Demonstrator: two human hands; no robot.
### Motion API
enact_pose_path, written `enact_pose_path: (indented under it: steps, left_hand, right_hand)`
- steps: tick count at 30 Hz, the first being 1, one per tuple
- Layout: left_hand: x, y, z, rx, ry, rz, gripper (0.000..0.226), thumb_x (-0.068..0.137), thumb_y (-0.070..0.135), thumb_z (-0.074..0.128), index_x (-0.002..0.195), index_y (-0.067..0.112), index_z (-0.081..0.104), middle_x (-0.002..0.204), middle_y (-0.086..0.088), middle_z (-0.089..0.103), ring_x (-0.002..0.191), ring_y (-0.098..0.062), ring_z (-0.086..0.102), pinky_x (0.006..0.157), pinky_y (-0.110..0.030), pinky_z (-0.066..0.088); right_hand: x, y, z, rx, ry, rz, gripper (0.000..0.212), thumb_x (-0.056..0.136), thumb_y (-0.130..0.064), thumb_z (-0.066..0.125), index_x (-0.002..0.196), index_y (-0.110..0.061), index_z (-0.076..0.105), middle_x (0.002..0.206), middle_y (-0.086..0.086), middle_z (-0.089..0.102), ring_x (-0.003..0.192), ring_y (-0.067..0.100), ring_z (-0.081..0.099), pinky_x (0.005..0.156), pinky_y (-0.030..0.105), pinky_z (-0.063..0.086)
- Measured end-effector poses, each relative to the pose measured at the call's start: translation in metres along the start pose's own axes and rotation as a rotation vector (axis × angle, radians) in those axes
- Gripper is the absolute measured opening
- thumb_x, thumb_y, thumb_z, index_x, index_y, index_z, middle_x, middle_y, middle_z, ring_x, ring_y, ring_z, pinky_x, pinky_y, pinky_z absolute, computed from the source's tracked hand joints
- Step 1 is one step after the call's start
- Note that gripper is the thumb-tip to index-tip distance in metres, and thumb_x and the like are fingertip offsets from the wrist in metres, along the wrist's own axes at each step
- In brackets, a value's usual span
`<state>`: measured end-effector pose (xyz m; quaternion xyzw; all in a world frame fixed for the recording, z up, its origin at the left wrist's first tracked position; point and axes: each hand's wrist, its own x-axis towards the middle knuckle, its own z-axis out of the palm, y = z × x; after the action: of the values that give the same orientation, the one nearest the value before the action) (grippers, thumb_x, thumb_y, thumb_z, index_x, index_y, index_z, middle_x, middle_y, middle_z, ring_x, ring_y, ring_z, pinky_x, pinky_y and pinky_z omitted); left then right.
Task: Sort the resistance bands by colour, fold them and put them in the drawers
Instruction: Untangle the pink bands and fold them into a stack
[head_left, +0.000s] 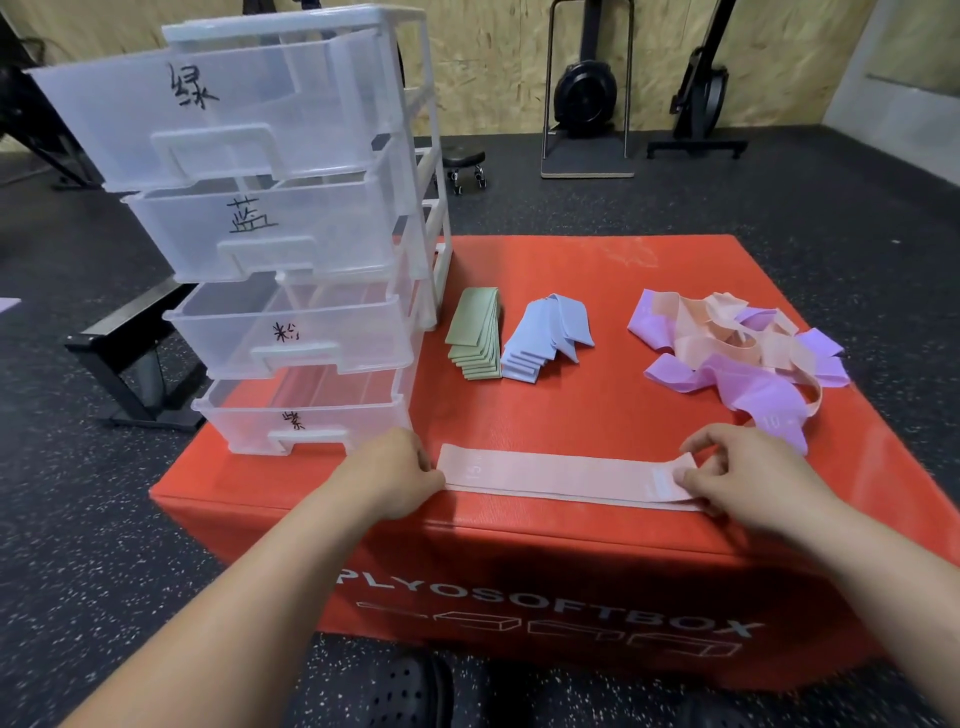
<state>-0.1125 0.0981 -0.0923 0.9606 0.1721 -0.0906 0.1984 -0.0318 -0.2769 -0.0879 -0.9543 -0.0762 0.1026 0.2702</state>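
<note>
Pink band (561, 475) is lying flat along the near edge of the red box (571, 270), with its two layers lining up one over the other. Left hand (395, 475) is holding the band's left end, with the fingers curling down and the thumb tip touching the fabric. Right hand (748, 467) is pinching the band's right end between thumb and fingertips and is lifting the upper layer slightly.

Farther back on the box, a green stack (475, 332) of folded bands is sitting just beside a blue stack (545, 338). A loose pile (737, 353) of tangled pink and purple bands is lying well apart, on the right.

The clear drawer unit (291, 208) is standing on the box's left side, its four handwritten-labelled drawers all standing pulled out.
</note>
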Motion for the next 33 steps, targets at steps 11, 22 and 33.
enact_pose_path:
  steps: [11,22,33]
  left_hand:
    - [0.005,-0.009,0.005,0.183,0.095,0.416,0.058,0.087,0.037,0.080,0.139,0.031,0.055,0.120,0.003,0.054,0.105,-0.025,0.065,0.092,-0.040,0.054]
    - [0.007,-0.012,0.002,0.159,0.104,0.545,0.051,0.084,0.034,0.084,0.131,0.034,0.064,0.121,0.015,0.060,0.112,-0.014,0.054,0.099,-0.036,0.049]
    - [0.008,-0.006,-0.001,0.194,0.088,0.528,0.050,0.084,0.034,0.082,0.130,0.034,0.065,0.121,0.014,0.059,0.115,-0.014,0.056,0.098,-0.035,0.051]
  right_hand:
    - [0.002,0.010,-0.017,-0.187,-0.191,-0.127,0.052,0.066,-0.042,0.095,0.108,-0.043,0.065,0.082,-0.012,0.070,0.076,0.000,0.063,0.069,0.016,0.045]
    - [0.002,0.016,-0.021,-0.306,-0.102,-0.284,0.045,0.067,-0.039,0.094,0.100,-0.045,0.065,0.094,-0.023,0.061,0.081,-0.001,0.060,0.075,0.024,0.052]
    - [0.002,0.020,-0.022,-0.341,-0.102,-0.342,0.045,0.069,-0.045,0.091,0.103,-0.049,0.062,0.095,-0.024,0.057,0.087,-0.003,0.057,0.079,0.025,0.051]
